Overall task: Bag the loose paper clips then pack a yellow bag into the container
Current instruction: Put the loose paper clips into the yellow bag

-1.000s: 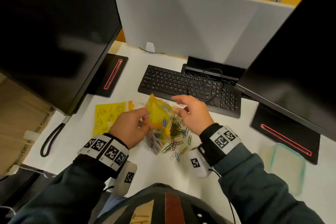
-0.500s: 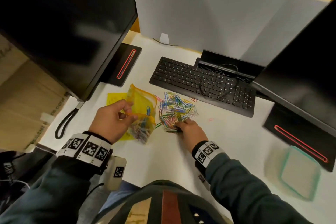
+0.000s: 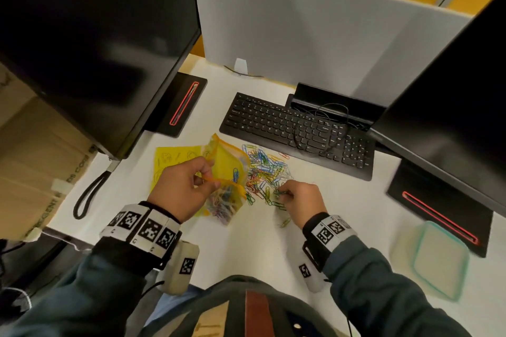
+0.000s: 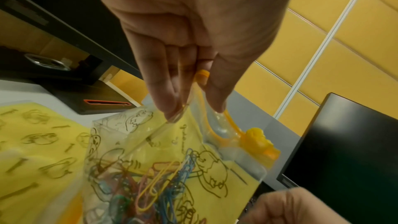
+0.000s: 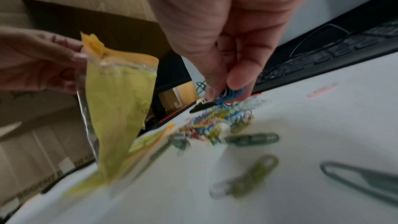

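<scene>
My left hand (image 3: 189,186) pinches the orange-zipped rim of a yellow printed bag (image 3: 227,172) and holds its mouth open above the desk; in the left wrist view the bag (image 4: 172,168) has several coloured clips at its bottom. A pile of loose coloured paper clips (image 3: 267,169) lies on the white desk just right of the bag. At the pile's near edge my right hand (image 3: 297,195) pinches a few clips; the right wrist view shows blue clips (image 5: 230,93) between thumb and fingers (image 5: 237,77). A lidded clear container (image 3: 435,257) with a teal rim sits at the far right.
A second yellow bag (image 3: 169,159) lies flat under my left hand. A black keyboard (image 3: 298,134) with a cable on it lies behind the pile. Two monitors with black bases (image 3: 183,107) flank the desk. A few stray clips (image 3: 283,223) lie near my right wrist.
My right hand left the bag's mouth, dropped onto the desk and now pinches clips at the pile's near edge. My left hand keeps holding the bag open.
</scene>
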Tool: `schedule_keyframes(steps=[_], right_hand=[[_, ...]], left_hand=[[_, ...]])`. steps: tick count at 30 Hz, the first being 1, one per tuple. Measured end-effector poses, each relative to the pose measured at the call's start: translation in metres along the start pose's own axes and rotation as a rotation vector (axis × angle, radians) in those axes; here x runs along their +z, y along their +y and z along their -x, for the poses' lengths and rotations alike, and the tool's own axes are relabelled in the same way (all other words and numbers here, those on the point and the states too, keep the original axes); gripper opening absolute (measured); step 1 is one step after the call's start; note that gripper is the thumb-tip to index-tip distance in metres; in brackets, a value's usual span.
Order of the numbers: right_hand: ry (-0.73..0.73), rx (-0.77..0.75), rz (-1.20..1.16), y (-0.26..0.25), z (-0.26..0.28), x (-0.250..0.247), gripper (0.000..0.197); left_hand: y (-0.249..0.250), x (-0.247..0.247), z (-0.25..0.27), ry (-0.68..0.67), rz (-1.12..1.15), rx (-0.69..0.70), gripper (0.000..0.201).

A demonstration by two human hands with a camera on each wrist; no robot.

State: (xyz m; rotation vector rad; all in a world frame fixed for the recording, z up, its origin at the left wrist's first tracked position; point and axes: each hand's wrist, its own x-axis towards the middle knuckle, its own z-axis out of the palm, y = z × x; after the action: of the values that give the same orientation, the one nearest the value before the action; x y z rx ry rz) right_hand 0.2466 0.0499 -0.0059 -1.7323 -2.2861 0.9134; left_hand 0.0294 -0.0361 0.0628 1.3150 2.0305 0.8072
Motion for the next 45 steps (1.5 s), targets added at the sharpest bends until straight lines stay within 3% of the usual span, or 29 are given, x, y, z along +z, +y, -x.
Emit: schedule_keyframes(steps=[5,8,10,14,16,19,21,23,25,27,30,32,39,45], right_hand=[[0.175,-0.033,-0.242,-0.023,0.010,-0.043,0.014],[0.215,-0.148,-0.316,-0.047,0.017,-0.068,0.012],[0.189,-0.226,-0.232,-0.062,0.017,-0.079,0.012],[-0.026,-0.279,0.160,-0.082,0.010,-0.077,0.021],[-0.094,-0.310,0.242,-0.090,0.009,-0.071,0.026],[-0.068,-0.299,-0.035,-0.097,0.007,-0.066,0.030],[0.033,-0.283,-0.287,-0.097,0.000,-0.066,0.023],[0.146,-0.260,-0.377,-0.090,-0.013,-0.060,0.016],[0.156,-0.217,-0.290,-0.080,-0.028,-0.045,0.014],[0.015,-0.253,-0.060,-0.069,-0.038,-0.022,0.024],[-0.347,-0.491,0.299,-0.059,-0.036,0.021,0.045],[-0.459,-0.625,0.414,-0.056,-0.028,0.043,0.049],[-0.419,-0.646,0.580,-0.053,-0.019,0.055,0.031],[-0.388,-0.458,0.501,-0.052,-0.016,0.054,0.028]], left_hand=[[0.011,0.006,-0.006,-0.056,-0.039,0.079,0.028],[0.019,0.012,-0.008,-0.109,-0.086,0.113,0.032],[0.026,0.015,-0.008,-0.140,-0.096,0.143,0.033],[0.035,0.019,-0.006,-0.167,-0.088,0.206,0.032],[0.036,0.019,-0.005,-0.170,-0.084,0.211,0.033],[0.030,0.012,-0.004,-0.134,-0.081,0.178,0.031],[0.023,0.005,-0.002,-0.101,-0.066,0.150,0.032],[0.014,-0.003,0.001,-0.068,-0.061,0.118,0.030],[0.004,-0.011,0.004,-0.025,-0.064,0.078,0.028],[-0.006,-0.019,0.008,0.019,-0.068,0.031,0.028],[-0.022,-0.030,0.015,0.038,-0.128,-0.035,0.026],[-0.031,-0.036,0.017,0.053,-0.148,-0.073,0.026],[-0.037,-0.033,0.016,0.063,-0.127,-0.113,0.025],[-0.031,-0.025,0.014,0.047,-0.075,-0.075,0.030]])
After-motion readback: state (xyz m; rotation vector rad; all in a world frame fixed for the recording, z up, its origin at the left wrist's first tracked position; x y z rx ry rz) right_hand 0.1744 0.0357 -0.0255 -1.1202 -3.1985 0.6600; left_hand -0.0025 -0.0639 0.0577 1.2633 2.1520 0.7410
